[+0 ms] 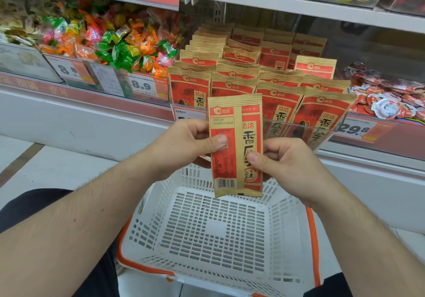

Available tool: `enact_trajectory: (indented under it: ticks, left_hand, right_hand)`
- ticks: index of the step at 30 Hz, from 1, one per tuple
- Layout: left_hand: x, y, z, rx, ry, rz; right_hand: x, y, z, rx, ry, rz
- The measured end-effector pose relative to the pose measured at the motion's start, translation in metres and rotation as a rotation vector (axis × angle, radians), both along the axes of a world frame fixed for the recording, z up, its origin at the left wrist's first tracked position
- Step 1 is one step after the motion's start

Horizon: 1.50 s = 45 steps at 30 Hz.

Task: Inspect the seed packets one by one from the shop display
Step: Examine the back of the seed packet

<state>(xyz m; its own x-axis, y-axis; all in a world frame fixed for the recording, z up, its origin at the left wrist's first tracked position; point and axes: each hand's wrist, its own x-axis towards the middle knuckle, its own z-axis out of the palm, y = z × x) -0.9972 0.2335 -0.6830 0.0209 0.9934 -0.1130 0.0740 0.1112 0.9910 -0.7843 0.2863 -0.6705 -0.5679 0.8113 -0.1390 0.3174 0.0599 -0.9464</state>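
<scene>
One sunflower seed packet (235, 145) is out of the display and held upright in front of the shelf, directly above the white shopping basket (216, 234). Its printed side with the date block and barcode faces the camera, so the step in hand is judged to be the reading of this packet.

Progress: the basket holds no packets, and the rows of matching seed packets in the display (259, 78) appear nearly full. The inspection is therefore judged to be at an early stage, with most packets not yet handled. How many have already been checked and put back cannot be told.

Grip: the left hand (186, 145) pinches the left edge of the packet at mid-height, thumb pressed on the front face and the other fingers curled behind it. The right hand (285, 161) pinches the right edge slightly lower, thumb on the front and the remaining fingers folded behind. The packet lies between the two thumbs, flat and unbent, with its top and bottom seals free of both hands.

Surroundings: a clear plastic rail (299, 125) fronts the display. Wrapped candies (110, 39) fill the bin to the left, with price tags (142, 85) below them. Small red-and-white sealed cups (388, 99) lie to the right.
</scene>
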Motion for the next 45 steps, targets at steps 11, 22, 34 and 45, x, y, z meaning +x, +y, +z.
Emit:
enact_trajectory:
  ticks: [11, 22, 34, 45]
  left_hand:
    - [-0.002, -0.002, 0.004, -0.014, -0.14, 0.0]
    - [0.001, -0.008, 0.008, -0.264, -0.432, -0.141]
    - [0.002, -0.007, 0.0, -0.319, -0.22, -0.097]
    - [0.02, -0.005, -0.009, -0.286, -0.028, 0.017]
  right_hand:
    - [0.006, 0.0, 0.008, -0.142, 0.1, 0.059]
    - [0.007, -0.002, 0.014, -0.433, 0.173, 0.096]
    - [0.0, -0.008, 0.014, -0.394, 0.038, 0.062]
    - [-0.017, -0.022, 0.002, 0.119, -0.308, 0.099]
